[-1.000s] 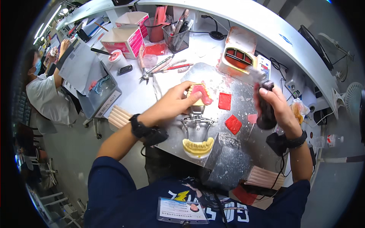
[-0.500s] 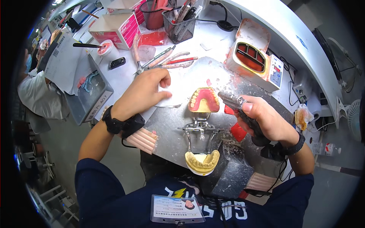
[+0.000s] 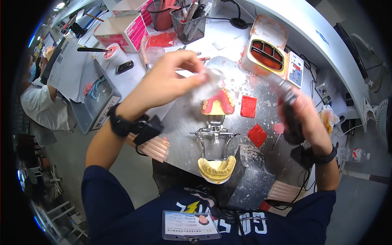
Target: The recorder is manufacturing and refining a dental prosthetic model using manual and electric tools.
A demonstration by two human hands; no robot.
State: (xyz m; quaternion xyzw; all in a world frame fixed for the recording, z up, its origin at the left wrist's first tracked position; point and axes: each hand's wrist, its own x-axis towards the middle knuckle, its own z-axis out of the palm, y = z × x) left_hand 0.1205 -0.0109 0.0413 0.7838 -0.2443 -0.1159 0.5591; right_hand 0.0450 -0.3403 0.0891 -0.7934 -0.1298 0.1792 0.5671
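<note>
My left hand [image 3: 173, 77] pinches a crumpled white tissue [image 3: 209, 86], which covers part of the upper denture's left side. That denture [image 3: 218, 107], with pink wax gum and cream teeth, lies opened back on a metal articulator [image 3: 215, 132]. The lower plaster cast [image 3: 216, 169] is at the articulator's near end. My right hand [image 3: 307, 112], smeared by motion, is wrapped round a black hand torch [image 3: 292, 122] with a metal nozzle, apart from the denture. Two red wax pieces, a rectangle [image 3: 248, 106] and a tilted square [image 3: 257, 135], lie right of the articulator.
A wax heater [image 3: 267, 55] stands at the far right of the bench. Mesh pen holders [image 3: 188, 26], a pink-and-white carton [image 3: 122, 32] and a white tub [image 3: 115, 54] stand at the back left. A grey tray [image 3: 107, 92] sits at the left edge. Another person [image 3: 45, 98] sits beyond.
My left hand has lifted the white tissue and moved right, over the denture. My right hand has drawn the torch away to the right, uncovering the red wax pieces.
</note>
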